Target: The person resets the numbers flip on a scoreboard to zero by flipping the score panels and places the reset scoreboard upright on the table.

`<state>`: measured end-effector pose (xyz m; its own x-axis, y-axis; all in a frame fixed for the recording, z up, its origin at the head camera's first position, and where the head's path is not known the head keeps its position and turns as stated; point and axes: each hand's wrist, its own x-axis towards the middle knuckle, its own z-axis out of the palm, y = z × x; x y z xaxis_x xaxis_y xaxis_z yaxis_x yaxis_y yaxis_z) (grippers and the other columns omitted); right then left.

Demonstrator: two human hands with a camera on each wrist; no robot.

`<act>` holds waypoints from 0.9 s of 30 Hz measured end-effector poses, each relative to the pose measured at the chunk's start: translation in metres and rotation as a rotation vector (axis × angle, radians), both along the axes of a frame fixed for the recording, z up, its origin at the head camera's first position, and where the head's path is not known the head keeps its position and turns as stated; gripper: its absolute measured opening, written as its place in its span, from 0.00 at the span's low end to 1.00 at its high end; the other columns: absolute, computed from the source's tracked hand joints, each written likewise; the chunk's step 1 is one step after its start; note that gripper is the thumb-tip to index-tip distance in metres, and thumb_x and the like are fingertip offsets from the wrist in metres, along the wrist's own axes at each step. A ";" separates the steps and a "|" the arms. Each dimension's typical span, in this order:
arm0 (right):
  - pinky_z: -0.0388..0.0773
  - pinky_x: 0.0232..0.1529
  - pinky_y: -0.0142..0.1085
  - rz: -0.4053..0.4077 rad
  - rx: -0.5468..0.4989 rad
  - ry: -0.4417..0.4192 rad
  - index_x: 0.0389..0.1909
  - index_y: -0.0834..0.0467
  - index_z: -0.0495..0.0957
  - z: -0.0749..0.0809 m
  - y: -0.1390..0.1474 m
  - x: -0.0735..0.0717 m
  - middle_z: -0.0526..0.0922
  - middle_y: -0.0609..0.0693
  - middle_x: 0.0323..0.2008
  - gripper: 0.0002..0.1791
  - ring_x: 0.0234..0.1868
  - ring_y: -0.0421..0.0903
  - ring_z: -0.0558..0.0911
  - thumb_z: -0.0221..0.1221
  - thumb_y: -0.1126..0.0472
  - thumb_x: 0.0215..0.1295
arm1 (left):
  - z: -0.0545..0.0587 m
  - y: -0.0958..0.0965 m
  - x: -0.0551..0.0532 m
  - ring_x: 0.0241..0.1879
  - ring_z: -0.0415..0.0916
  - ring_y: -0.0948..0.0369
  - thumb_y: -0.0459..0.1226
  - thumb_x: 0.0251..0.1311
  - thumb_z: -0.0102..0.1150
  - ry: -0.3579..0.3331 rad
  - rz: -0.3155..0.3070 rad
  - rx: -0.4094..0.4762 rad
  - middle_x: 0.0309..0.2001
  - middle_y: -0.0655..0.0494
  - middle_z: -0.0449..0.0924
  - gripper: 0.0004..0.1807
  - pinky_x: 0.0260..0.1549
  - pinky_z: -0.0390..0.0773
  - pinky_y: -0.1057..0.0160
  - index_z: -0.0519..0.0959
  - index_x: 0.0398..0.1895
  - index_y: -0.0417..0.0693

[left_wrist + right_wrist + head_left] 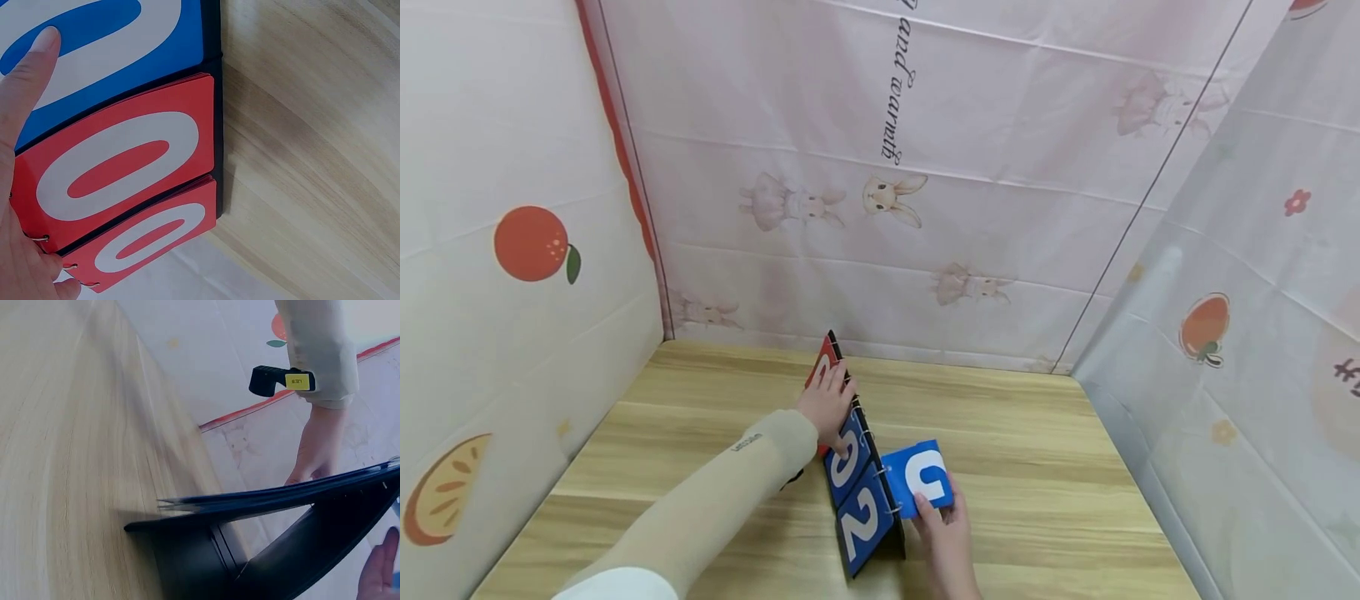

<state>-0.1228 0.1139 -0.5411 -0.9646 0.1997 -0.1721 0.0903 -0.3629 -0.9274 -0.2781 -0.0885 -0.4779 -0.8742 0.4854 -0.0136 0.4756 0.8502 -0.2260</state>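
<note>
A flip scoreboard (194,556) with a black folding stand stands on the table, its number cards hung on rings along the top edge. My left hand (826,408) grips that edge near the middle, thumb laid on a blue card (181,56). Two red cards showing 0 (119,165) hang at the far end. At the near end, a blue card with a white 2 (865,525) faces left. My right hand (946,533) pinches a blue card (891,471) turned over to the right side, still on its rings; the thumb partly covers its white digit.
Light wood-grain table (1022,467) extends around the scoreboard. A pink printed cloth (850,275) hangs behind it, with white fruit-printed cloths at left and right. A black wrist device (265,381) with a yellow label sits on the left sleeve.
</note>
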 end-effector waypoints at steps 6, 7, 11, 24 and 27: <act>0.73 0.50 0.39 0.003 -0.054 0.012 0.66 0.70 0.49 0.007 -0.002 0.006 0.70 0.65 0.56 0.38 0.48 0.47 0.79 0.57 0.56 0.65 | 0.001 0.000 0.000 0.70 0.43 0.45 0.70 0.27 0.67 -0.017 0.004 0.018 0.71 0.34 0.37 0.69 0.64 0.50 0.47 0.49 0.70 0.44; 0.73 0.50 0.39 0.004 -0.059 0.013 0.66 0.71 0.50 0.009 -0.003 0.006 0.71 0.64 0.55 0.38 0.47 0.46 0.80 0.56 0.55 0.66 | 0.001 0.000 0.000 0.70 0.43 0.45 0.69 0.27 0.67 -0.017 0.005 0.022 0.71 0.34 0.37 0.68 0.64 0.50 0.47 0.49 0.70 0.44; 0.74 0.49 0.38 -0.006 -0.052 0.014 0.66 0.68 0.50 0.013 -0.003 0.007 0.72 0.63 0.56 0.38 0.47 0.46 0.80 0.57 0.54 0.65 | 0.001 0.000 0.000 0.70 0.43 0.45 0.69 0.27 0.67 -0.014 0.002 0.014 0.71 0.34 0.37 0.69 0.63 0.51 0.47 0.49 0.70 0.44; 0.72 0.52 0.41 -0.124 0.184 0.095 0.74 0.50 0.33 0.030 -0.010 0.009 0.74 0.66 0.54 0.51 0.50 0.52 0.78 0.61 0.61 0.61 | 0.004 -0.001 0.001 0.70 0.42 0.45 0.69 0.28 0.67 -0.026 0.011 0.012 0.71 0.35 0.37 0.68 0.63 0.52 0.48 0.48 0.71 0.44; 0.74 0.48 0.34 -0.130 0.248 0.187 0.74 0.49 0.33 0.030 -0.017 0.014 0.79 0.62 0.50 0.53 0.46 0.46 0.81 0.62 0.63 0.60 | 0.005 -0.001 0.001 0.70 0.42 0.44 0.69 0.29 0.67 -0.035 0.002 0.022 0.71 0.35 0.37 0.68 0.63 0.52 0.48 0.49 0.71 0.43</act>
